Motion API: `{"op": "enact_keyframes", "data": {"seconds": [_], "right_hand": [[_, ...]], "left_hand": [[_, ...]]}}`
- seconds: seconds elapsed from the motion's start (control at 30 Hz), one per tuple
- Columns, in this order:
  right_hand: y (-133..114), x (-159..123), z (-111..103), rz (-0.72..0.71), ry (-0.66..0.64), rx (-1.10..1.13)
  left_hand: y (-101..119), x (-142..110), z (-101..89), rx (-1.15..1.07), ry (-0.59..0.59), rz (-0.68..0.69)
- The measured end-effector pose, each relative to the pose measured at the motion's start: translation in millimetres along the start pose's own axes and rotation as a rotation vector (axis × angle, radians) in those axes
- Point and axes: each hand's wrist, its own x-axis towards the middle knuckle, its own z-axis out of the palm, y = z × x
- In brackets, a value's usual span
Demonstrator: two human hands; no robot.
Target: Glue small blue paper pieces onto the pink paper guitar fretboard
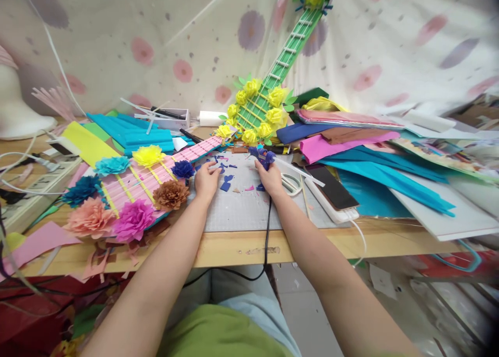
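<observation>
My right hand (pixel 268 177) is wrapped around a blue hot glue gun (pixel 264 156). A clear glue stick (pixel 300 171) juts from its back, and a black cord (pixel 268 232) hangs down past the table edge. My left hand (pixel 206 181) is closed, thumb and fingers drawn together beside the dark blue paper flower (pixel 182 169); what it pinches, if anything, I cannot make out. That flower sits on a pink paper guitar (pixel 128 185) trimmed with yellow, teal, brown, magenta and peach flowers. Blue paper scraps (pixel 226 183) lie between my hands on the grey cutting mat (pixel 241 214).
A green guitar (pixel 286 61) with yellow flowers leans against the curtain. Right of my hand are a phone (pixel 333 185) on a white power bank (pixel 323 203) and stacked coloured paper (pixel 390 164). A power strip (pixel 42 190) stands at left, with blue paper (pixel 128 133) behind the pink guitar.
</observation>
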Motion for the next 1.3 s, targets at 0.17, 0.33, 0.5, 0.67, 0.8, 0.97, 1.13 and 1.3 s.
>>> {"op": "enact_keyframes", "data": {"seconds": [0.17, 0.33, 0.5, 0.67, 0.8, 0.97, 1.13, 1.3], "right_hand": [[-4, 0, 1, -0.032, -0.046, -0.128], [-4, -3, -2, -0.07, -0.052, -0.138], [-16, -14, -12, -0.146, 0.156, -0.217], [-35, -25, -30, -0.103, -0.026, -0.375], [-28, -23, -69, -0.136, -0.071, -0.429], [14, -18, -130, -0.181, 0.148, -0.437], [43, -18, -158, -0.154, 0.075, -0.538], [43, -19, -160, -0.154, 0.025, -0.561]], "left_hand": [[-5, 4, 4.0, -0.166, -0.004, 0.044], [12, -2, 6.1, -0.449, 0.024, -0.105], [30, -10, 3.9, -0.694, 0.017, -0.3], [34, -12, 3.1, -0.843, -0.023, -0.376], [33, -12, 2.6, -0.85, -0.025, -0.384], [31, -10, 2.8, -0.885, -0.011, -0.401], [29, -10, 4.4, -0.869, 0.002, -0.384], [30, -9, 3.7, -0.931, 0.003, -0.406]]}}
